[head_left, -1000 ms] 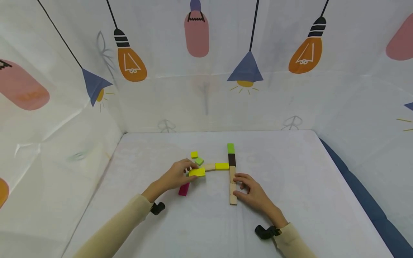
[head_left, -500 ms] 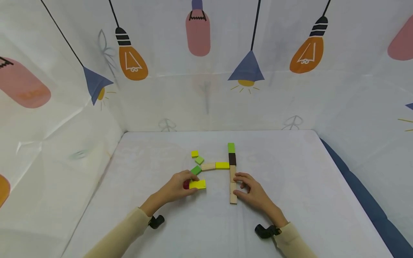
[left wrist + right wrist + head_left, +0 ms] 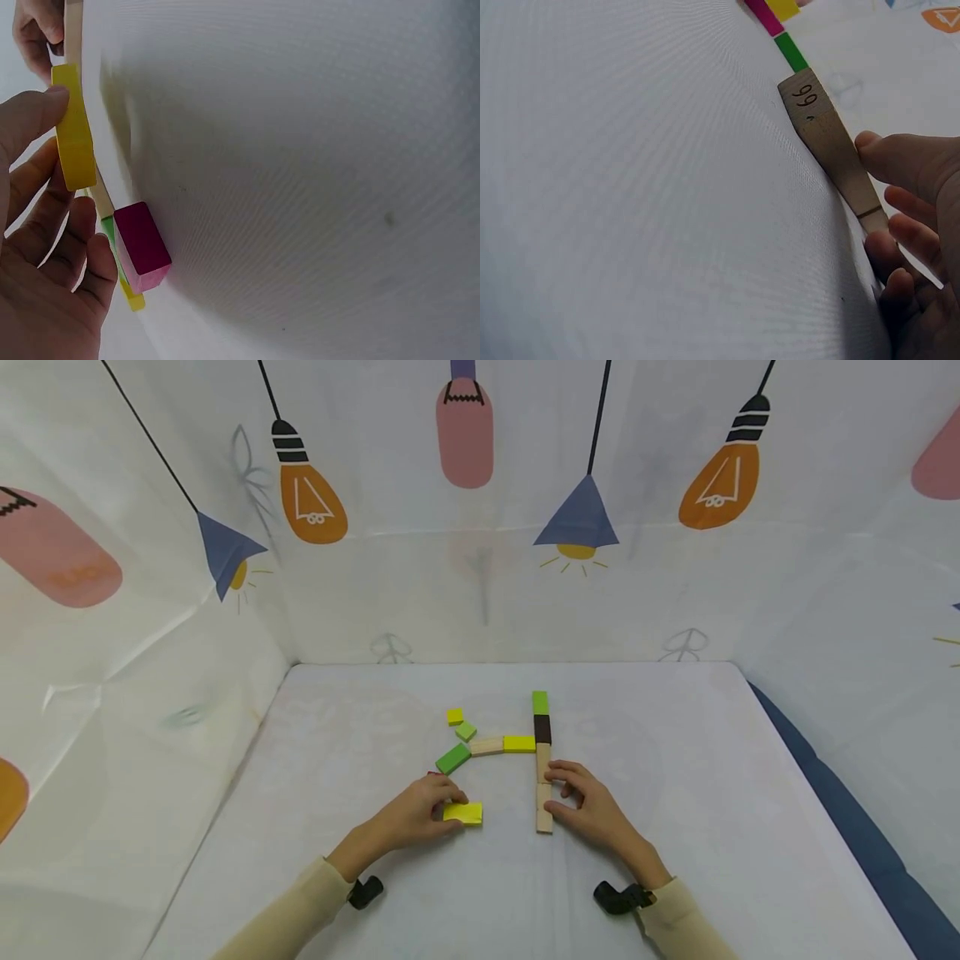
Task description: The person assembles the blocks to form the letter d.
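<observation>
A left hand [image 3: 416, 812] pinches a flat, rectangular yellow block [image 3: 467, 814] over the white bench [image 3: 360, 718].
The block's left end sits between the thumb on the near side and the fingers on the far side, its right end jutting past them; beyond that hand lies a magenta rectangular block [image 3: 146, 236], mostly hidden in the head view, near a green rectangular block [image 3: 453, 758]. To the right, the right hand [image 3: 592, 806] has thumb and fingers parted and loosely bent, the thumb touching the right side of a plain wooden block marked "66" [image 3: 543, 808], the fingers beside the next plain wooden block [image 3: 543, 763], farther away.
</observation>
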Available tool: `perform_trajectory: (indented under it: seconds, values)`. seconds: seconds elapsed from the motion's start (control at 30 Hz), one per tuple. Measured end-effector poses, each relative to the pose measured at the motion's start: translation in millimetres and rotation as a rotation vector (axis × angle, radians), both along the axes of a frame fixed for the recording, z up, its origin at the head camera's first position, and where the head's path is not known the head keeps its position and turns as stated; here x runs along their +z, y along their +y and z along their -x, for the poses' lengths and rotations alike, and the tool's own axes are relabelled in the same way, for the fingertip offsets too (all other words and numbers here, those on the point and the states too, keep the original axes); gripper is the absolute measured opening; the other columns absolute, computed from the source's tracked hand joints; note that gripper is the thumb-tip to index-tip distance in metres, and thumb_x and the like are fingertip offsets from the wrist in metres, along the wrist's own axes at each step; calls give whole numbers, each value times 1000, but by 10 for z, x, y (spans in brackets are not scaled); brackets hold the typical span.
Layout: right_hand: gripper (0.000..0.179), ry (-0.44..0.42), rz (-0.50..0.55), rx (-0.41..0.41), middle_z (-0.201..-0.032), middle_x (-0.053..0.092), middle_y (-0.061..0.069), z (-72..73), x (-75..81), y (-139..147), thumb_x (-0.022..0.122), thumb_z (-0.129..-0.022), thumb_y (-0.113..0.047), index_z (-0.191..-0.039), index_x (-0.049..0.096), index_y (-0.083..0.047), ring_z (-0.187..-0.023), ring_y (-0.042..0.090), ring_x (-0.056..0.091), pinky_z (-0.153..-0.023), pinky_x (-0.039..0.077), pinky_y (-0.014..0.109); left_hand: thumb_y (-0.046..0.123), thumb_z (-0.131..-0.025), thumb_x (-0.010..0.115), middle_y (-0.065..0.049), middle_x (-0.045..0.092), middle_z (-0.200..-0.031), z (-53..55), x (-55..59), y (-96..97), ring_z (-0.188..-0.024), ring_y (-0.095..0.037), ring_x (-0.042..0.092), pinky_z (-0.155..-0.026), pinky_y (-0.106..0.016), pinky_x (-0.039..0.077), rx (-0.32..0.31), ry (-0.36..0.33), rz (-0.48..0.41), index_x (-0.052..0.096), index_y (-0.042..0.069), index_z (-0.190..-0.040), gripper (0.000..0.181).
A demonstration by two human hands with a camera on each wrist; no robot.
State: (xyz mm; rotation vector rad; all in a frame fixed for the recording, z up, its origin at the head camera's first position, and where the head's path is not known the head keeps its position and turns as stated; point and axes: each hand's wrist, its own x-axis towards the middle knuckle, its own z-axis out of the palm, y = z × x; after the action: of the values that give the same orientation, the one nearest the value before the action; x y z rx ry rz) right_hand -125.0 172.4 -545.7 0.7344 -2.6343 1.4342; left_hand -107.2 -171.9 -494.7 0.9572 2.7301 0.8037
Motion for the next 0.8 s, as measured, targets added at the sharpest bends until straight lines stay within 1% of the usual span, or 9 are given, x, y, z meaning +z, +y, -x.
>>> perform_trajectory:
  seconds: [0.13, 0.23, 0.4, 0.6, 0.7, 0.8]
  values:
    - [44, -21, -11, -8, -140, 61, 12, 0, 7, 0, 84, -86, -14, -127, 70, -7, -91, 18, 57, -70, 45, 21, 25, -87, 84, 6, 70, -111, -17, -14, -3, -99, -7, 60, -89, -28, 53, -24, 57, 40, 75, 16, -115, 30]
    - [44, -20, -12, -9, -140, 61, 12, -2, 17, -2, 84, -85, -13, -126, 70, -6, -90, 17, 57, -69, 45, 21, 26, -87, 84, 6, 70, -110, -27, -16, -4, -100, -8, 61, -90, -29, 53, -28, 73, 52, 76, 16, -114, 30]
    - [45, -9, -10, -6, -140, 61, 14, -9, 32, -6, 84, -85, -12, -126, 69, -5, -89, 18, 57, -69, 45, 21, 27, -86, 85, 6, 71, -108, -37, -29, -6, -100, -9, 62, -92, -32, 54, -28, 77, 57, 77, 16, -113, 31]
    - [44, -13, -18, -10, -140, 61, 12, -1, 15, -4, 84, -86, -14, -127, 70, -6, -90, 16, 57, -69, 45, 21, 32, -88, 83, 9, 70, -109, -52, -80, -23, -101, -8, 60, -95, -34, 53, -9, 68, 116, 77, 19, -115, 31]
    - [44, -11, -18, -11, -140, 60, 12, 6, 0, 0, 84, -86, -15, -127, 70, -7, -90, 15, 57, -69, 45, 20, 34, -88, 82, 10, 70, -109, -64, -91, -33, -102, -8, 59, -95, -34, 52, 6, 67, 132, 77, 21, -115, 30]
    - [44, -10, -10, -9, -140, 60, 12, 11, -7, 3, 84, -86, -15, -127, 70, -7, -90, 15, 56, -69, 44, 20, 35, -88, 82, 9, 70, -109, -77, -91, -42, -101, -8, 57, -93, -33, 52, 14, 81, 134, 77, 21, -114, 30]
